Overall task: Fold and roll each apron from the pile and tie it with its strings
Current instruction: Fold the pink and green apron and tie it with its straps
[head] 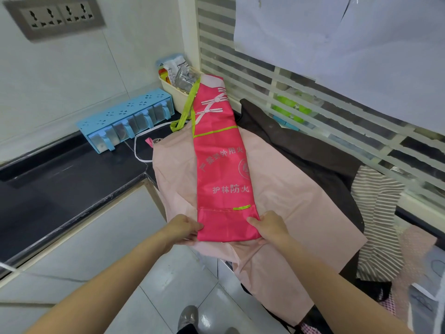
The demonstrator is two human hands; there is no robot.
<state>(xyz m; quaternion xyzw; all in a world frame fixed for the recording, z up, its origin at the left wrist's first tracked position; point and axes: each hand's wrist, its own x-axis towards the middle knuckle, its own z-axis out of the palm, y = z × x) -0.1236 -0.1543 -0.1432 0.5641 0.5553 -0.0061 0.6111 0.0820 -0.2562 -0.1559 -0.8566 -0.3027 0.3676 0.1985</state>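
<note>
Black stone countertop [60, 184] carries a pile of aprons at its right end, under a slatted window. Largest on top is a pale pink fabric apron [289, 201], spread flat and draping over the front edge. Along it lies a bright pink apron folded into a long strip [221, 165] with lime-green strings [185, 109]. Left hand [183, 229] and right hand [272, 227] pinch the strip's two near corners. A light blue plastic spice rack [125, 116] stands against the back wall.
</note>
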